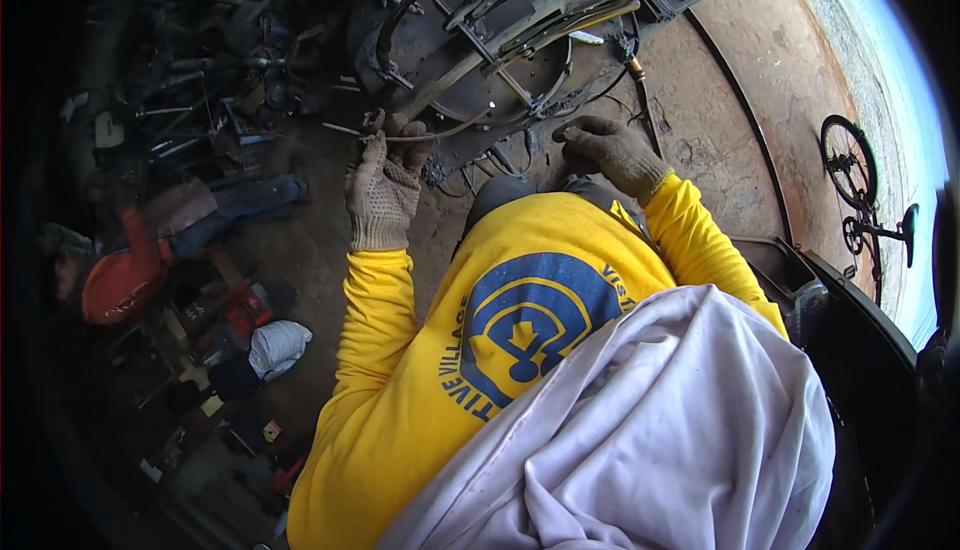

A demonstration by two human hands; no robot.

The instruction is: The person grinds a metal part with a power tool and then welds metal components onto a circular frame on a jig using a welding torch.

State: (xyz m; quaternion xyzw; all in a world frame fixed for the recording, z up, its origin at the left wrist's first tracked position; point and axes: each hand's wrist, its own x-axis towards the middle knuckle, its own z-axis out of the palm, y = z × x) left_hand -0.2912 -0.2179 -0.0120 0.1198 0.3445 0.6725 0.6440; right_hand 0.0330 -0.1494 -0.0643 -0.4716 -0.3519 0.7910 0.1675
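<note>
- Head view, looking down: the person in a yellow long-sleeved shirt (400, 390) bends over a dirt floor (720, 150), with a pale cloth (680, 430) draped at about 5 o'clock.
- The left hand (383, 185), in a worn knit glove, sits just left of centre; its fingers are curled and clamped on one end of a thin bent metal rod (440, 134).
- That rod lies nearly level: its long axis runs from the glove at 9 o'clock toward 3 o'clock, bowing slightly up as it nears the round metal frame (470, 60) at 12 o'clock.
- The right hand (610, 150), also gloved, rests at about 1 o'clock from centre, fingers drawn together and pressed down at the frame's lower edge; whether they pinch anything, the picture does not show.
- Progress, as a judgement: bars and strips are already laid across the frame, so the build looks well under way; the rod is in hand but not yet seated.
- A heap of scrap metal (200, 100) fills 10 o'clock, a red helmet-like thing (120, 285) lies at 9 o'clock, and a bicycle (860, 190) stands off at 3 o'clock.
</note>
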